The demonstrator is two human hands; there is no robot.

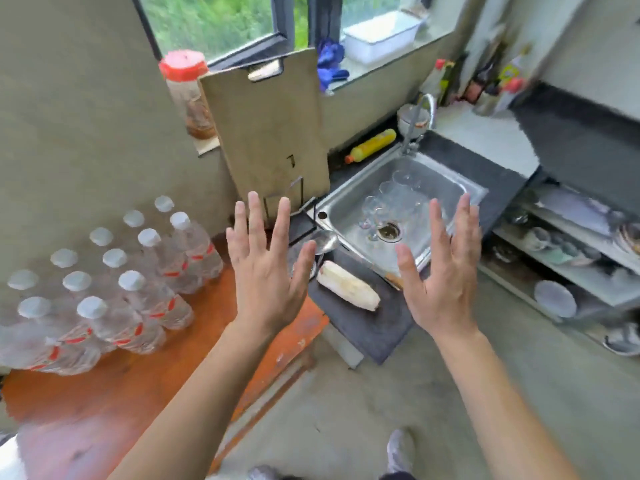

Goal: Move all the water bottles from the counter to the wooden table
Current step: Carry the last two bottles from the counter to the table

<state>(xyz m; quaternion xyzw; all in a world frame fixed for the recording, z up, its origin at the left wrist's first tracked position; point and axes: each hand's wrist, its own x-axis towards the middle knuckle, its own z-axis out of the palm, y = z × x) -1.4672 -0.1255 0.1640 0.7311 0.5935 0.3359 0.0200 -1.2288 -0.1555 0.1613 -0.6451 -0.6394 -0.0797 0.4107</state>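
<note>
Left hand (266,268) and right hand (443,271): fingers straight, spread apart, holding nothing, above the counter (367,327). Water bottles (131,285) stand in rows on the wooden table (114,393), left. Judged: thin clear plastic, full, fairly heavy, sides yielding; grip mid-body or the neck below the cap. Labels: red-and-white bands, writing unreadable.

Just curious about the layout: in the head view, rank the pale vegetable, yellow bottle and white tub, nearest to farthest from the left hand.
1. pale vegetable, just right of the left hand
2. yellow bottle, lying behind the sink
3. white tub, on the windowsill
</note>
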